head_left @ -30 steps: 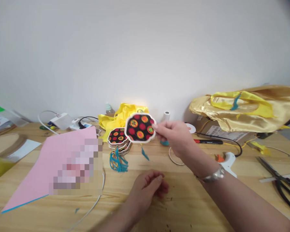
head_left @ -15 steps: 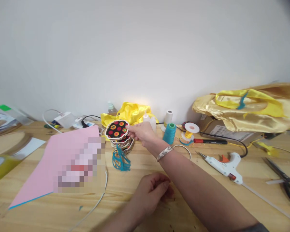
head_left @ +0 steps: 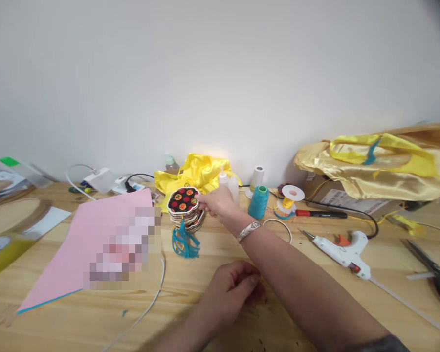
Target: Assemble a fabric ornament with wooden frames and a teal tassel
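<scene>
My right hand (head_left: 218, 203) reaches across the wooden table (head_left: 212, 274) and pinches a flower-shaped black patch with red and yellow dots (head_left: 183, 199). The patch rests on top of a stack of similar patches (head_left: 188, 220), from which teal tassels (head_left: 184, 242) hang onto the table. A silver bracelet (head_left: 248, 231) sits on that wrist. My left hand (head_left: 232, 291) lies near the front of the table with its fingers curled loosely; what is in them, if anything, is hidden.
A pink sheet (head_left: 106, 244) lies at left beside a white cable (head_left: 146, 305). Teal thread spool (head_left: 258, 202), white spool (head_left: 256, 178), ring (head_left: 278, 229), glue gun (head_left: 342, 249), scissors (head_left: 434, 278) and gold fabric (head_left: 377, 164) fill the right. Yellow fabric (head_left: 198, 173) lies behind the stack.
My right hand carried the patterned patch from mid-air leftward and down onto the stack. My left hand stayed curled in about the same spot.
</scene>
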Demonstrator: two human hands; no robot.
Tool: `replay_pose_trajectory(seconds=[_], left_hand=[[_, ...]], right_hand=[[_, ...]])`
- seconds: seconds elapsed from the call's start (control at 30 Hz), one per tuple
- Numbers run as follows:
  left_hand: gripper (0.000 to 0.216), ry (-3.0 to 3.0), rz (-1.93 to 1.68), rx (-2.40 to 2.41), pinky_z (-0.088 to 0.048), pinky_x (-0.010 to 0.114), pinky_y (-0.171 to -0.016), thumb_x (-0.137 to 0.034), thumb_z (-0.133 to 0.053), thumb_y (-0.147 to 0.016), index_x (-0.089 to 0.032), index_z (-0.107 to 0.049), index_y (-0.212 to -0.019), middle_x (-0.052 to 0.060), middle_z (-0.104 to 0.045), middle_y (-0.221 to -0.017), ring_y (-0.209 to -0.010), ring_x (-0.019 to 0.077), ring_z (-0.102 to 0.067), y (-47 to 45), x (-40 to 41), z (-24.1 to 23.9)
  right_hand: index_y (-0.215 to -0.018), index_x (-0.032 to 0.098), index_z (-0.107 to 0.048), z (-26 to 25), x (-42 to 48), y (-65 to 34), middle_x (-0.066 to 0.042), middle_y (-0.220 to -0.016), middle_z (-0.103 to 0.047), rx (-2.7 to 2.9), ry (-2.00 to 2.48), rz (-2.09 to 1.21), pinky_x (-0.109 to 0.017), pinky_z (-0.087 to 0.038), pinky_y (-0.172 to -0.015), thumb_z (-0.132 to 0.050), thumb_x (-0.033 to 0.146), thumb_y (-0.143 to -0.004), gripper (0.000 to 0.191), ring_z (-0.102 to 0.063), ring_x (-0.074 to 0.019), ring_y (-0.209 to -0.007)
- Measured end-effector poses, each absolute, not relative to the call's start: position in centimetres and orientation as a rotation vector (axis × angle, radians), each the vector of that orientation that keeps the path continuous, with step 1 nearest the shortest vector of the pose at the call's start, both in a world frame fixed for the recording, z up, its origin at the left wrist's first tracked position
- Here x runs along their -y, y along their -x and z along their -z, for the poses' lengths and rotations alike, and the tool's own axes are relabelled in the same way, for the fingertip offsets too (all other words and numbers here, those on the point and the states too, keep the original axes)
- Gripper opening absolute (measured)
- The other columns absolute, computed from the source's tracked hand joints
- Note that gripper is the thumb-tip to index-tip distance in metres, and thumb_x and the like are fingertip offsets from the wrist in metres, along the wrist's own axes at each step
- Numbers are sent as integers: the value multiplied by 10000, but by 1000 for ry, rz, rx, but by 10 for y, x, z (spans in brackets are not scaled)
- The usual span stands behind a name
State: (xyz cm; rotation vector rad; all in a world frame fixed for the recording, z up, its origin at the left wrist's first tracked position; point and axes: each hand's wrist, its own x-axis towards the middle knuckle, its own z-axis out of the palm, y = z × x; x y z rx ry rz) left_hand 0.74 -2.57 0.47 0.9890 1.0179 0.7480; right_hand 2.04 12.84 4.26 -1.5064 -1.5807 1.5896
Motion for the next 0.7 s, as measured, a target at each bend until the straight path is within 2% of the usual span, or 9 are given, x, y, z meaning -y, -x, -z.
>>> replay_pose_trajectory(seconds=[0.07, 0.13, 0.23, 0.3, 0.4, 0.53, 0.6, 0.7], left_hand=[[289, -992, -752, -1025, -394, 246, -587, -402, -607, -762, -125, -659, -821, 25, -610, -656, -602, 139, -538, -8, 26, -5], [287, -997, -757, -1033, -388, 245, -577, -409, -615, -755, -129, -660, -800, 23, -610, -642, -591, 139, -533, -8, 25, -5], [295, -1016, -751, -1056, -379, 246, -564, -416, -618, -752, -130, -671, -809, 22, -610, -631, -578, 142, -525, -8, 25, -4], [293, -1035, -748, -1054, -384, 250, -578, -410, -619, -753, -131, -676, -821, 31, -623, -652, -600, 150, -534, -8, 25, -4], [291, -1052, -759, -1055, -385, 244, -579, -409, -628, -747, -132, -679, -818, 36, -631, -669, -614, 151, -536, -8, 25, -5], [321, -1057, -765, -1054, -357, 224, -528, -437, -644, -734, -127, -685, -805, 20, -611, -616, -548, 125, -497, -9, 24, -5], [329, -1059, -773, -1059, -354, 221, -516, -456, -645, -731, -133, -683, -784, 19, -616, -606, -536, 123, -495, -9, 24, -4], [350, -1072, -814, -1127, -346, 219, -485, -492, -650, -708, -145, -662, -666, 19, -615, -571, -502, 121, -484, -8, 23, -5]], right_hand=[[-1081, 132, -571, -43, -129, -21, -64, -1037, -611, 1620, 1552, -1526, -357, -525, -748, -535, 331, -896, 274, -612, -163, -867], [-949, 109, -614, -45, -127, -23, -47, -898, -641, 1645, 1595, -1436, -294, -517, -667, -562, 349, -876, 256, -615, -132, -750], [-698, 90, -647, -47, -124, -26, -42, -655, -641, 1666, 1633, -1284, -208, -422, -504, -648, 391, -786, 313, -580, -106, -578], [-651, 88, -658, -48, -123, -29, -56, -592, -634, 1684, 1647, -1186, -207, -356, -449, -679, 440, -730, 361, -576, -120, -552], [-733, 81, -681, -50, -123, -32, -89, -632, -657, 1734, 1649, -1048, -220, -339, -451, -621, 553, -736, 477, -603, -155, -602], [-785, 92, -685, -61, -109, -37, -117, -715, -680, 1868, 1594, -870, -232, -362, -497, -410, 577, -869, 564, -611, -161, -641], [-782, 127, -685, -69, -91, -45, -91, -747, -686, 1974, 1531, -762, -233, -362, -528, -394, 525, -896, 506, -603, -151, -663], [-775, 181, -681, -76, -59, -69, -34, -757, -685, 2146, 1466, -588, -230, -367, -576, -468, 393, -891, 321, -593, -134, -690]])
